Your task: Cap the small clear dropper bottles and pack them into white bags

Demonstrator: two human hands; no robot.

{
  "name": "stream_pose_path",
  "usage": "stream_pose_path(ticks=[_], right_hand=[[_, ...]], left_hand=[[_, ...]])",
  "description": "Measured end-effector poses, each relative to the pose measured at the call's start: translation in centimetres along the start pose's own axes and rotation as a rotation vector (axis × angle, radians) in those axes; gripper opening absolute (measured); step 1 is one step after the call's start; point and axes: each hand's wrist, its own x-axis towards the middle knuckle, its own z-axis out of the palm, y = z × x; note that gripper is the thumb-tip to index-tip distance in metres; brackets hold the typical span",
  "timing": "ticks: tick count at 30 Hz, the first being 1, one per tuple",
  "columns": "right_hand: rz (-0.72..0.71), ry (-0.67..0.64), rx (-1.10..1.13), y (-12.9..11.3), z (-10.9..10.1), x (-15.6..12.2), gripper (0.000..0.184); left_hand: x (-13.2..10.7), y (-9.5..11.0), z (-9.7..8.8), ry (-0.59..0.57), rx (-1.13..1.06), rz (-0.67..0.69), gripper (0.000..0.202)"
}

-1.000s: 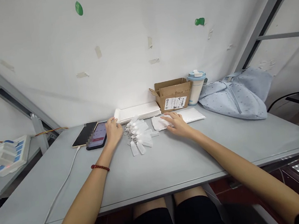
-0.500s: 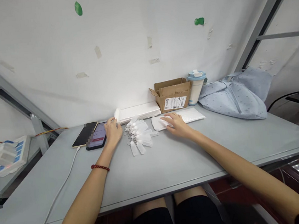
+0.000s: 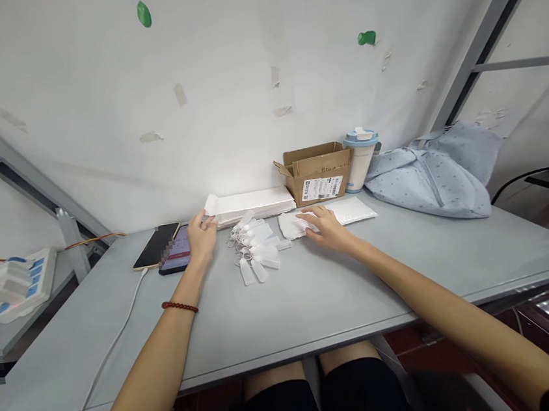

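Note:
My left hand (image 3: 201, 235) pinches the raised left corner of the top sheet of a white paper stack (image 3: 254, 202) that lies against the wall. My right hand (image 3: 321, 224) rests with its fingers spread flat on a small white packet (image 3: 291, 225) on the grey table (image 3: 313, 293). Between the two hands lies a bunch of small white tags on strings (image 3: 256, 245).
Two phones (image 3: 166, 248) lie left of my left hand, one on a white cable (image 3: 104, 360). An open cardboard box (image 3: 317, 173), a lidded cup (image 3: 360, 159), a white padded envelope (image 3: 351, 210) and a blue cloth bag (image 3: 435, 172) sit at the back right. A power strip (image 3: 11, 285) is far left.
My left hand has moved slightly up and back and lifted the left corner of the top sheet off the stack. My right hand has stayed on the white packet.

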Motion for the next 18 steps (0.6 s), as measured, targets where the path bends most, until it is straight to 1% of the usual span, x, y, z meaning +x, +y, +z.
stream_pose_path(ticks=[3, 8, 10, 13, 15, 18], right_hand=[[-0.001, 0.003, 0.003, -0.1, 0.0, 0.0, 0.039], [-0.007, -0.006, 0.007, -0.1, 0.0, 0.0, 0.039], [-0.013, -0.005, 0.009, -0.1, 0.1, 0.0, 0.038], [-0.021, 0.004, 0.013, -0.1, 0.1, 0.0, 0.037], [-0.024, 0.016, 0.015, -0.1, 0.1, 0.0, 0.037], [-0.038, 0.042, 0.013, 0.0, 0.0, 0.0, 0.037]], left_hand=[[0.1, -0.2, 0.1, -0.085, -0.140, -0.121, 0.051], [0.3, -0.6, 0.1, -0.215, -0.198, -0.209, 0.047], [0.4, -0.5, 0.1, -0.239, -0.275, -0.265, 0.041], [0.5, -0.1, 0.2, -0.210, -0.433, -0.304, 0.030], [0.6, 0.4, 0.1, -0.159, -0.524, -0.293, 0.024], [0.6, 1.5, -0.1, -0.073, -0.626, -0.270, 0.022]])
